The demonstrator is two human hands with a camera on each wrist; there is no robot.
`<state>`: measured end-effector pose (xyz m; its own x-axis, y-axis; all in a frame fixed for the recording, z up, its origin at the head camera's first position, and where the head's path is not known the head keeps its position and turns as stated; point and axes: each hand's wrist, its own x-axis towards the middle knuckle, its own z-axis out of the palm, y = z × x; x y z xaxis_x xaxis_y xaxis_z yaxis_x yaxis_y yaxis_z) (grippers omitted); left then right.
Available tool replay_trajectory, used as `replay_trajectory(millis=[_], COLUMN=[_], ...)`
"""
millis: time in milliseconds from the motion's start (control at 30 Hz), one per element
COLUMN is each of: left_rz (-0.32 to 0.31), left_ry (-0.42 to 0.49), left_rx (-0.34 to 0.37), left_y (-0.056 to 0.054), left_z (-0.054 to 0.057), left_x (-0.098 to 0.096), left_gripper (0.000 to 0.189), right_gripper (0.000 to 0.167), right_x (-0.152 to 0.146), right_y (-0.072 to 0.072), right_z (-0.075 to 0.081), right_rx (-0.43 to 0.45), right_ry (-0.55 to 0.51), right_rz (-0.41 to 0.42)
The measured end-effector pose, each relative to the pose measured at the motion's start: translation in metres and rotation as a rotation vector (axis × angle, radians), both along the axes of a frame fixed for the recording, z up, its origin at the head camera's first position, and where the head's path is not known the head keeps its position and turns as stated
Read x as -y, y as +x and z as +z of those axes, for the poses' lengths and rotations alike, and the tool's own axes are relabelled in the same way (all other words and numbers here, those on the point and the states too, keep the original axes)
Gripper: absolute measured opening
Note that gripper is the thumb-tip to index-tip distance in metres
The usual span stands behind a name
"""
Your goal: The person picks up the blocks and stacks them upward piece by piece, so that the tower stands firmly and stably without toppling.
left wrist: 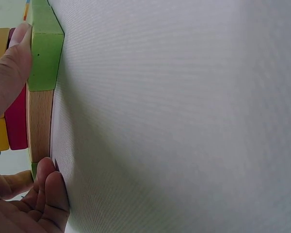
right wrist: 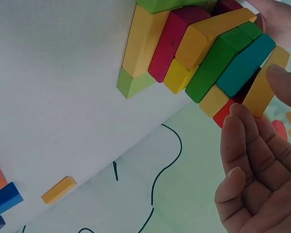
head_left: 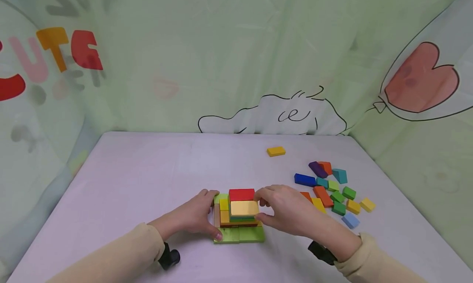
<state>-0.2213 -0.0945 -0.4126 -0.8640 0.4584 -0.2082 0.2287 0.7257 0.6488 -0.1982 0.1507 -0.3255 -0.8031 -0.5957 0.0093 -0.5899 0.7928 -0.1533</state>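
Observation:
A layered stack of wooden building blocks (head_left: 240, 223) stands near the front middle of the table in the head view. My left hand (head_left: 197, 213) grips its base from the left, thumb on the front green block (left wrist: 44, 63) and fingers at the far end, along a plain wood block (left wrist: 40, 121). At the top, my right hand (head_left: 286, 209) pinches a yellow block (right wrist: 266, 90) between thumb and fingertips. Beside that block on top is a red block (head_left: 242, 194). Teal (right wrist: 247, 65), green (right wrist: 213, 68) and crimson (right wrist: 177, 39) blocks form layers below.
Loose blocks lie scattered to the right, among them a dark blue block (head_left: 305, 180), a purple block (head_left: 318, 169) and a light blue block (head_left: 350, 220). One yellow block (head_left: 276, 151) lies apart near the back edge. Printed cloth (head_left: 184, 69) walls surround the table.

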Motion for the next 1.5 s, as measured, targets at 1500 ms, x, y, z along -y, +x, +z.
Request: replay_trajectory(millis=[1500], left_rz=[-0.014], left_ry=[-0.003], left_rx=[0.006], left_y=[-0.001], left_z=[0.001], left_x=[0.001], left_gripper=[0.111], right_gripper=[0.065], right_x=[0.014], right_y=[-0.014], right_z=[-0.014], right_rx=[0.014], right_ry=[0.013], right_rz=[-0.003])
